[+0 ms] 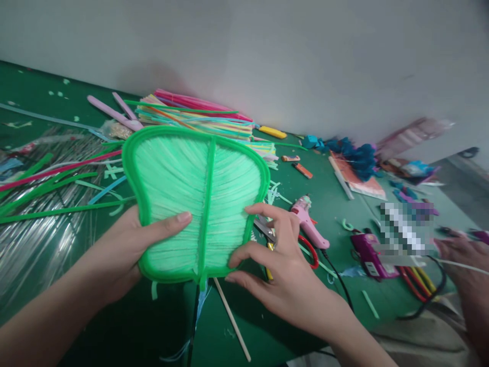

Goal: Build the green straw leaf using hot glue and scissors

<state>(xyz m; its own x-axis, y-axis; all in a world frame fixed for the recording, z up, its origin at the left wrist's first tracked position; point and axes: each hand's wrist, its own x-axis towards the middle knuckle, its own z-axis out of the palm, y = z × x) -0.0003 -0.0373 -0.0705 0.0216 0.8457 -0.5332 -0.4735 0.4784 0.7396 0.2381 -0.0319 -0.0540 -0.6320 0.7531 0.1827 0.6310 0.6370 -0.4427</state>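
Head view: a green leaf-shaped panel (179, 188) is held between both hands (130, 244) (284, 262).

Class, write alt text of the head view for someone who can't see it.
A green leaf-shaped panel is in the grip of a person's left hand, the right hand touching its right edge. Bundled coloured strips lie beyond it on a green table; to the right are a pink glue gun and another person's hand.

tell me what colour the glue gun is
The glue gun is pale pink, shown best in the head view.
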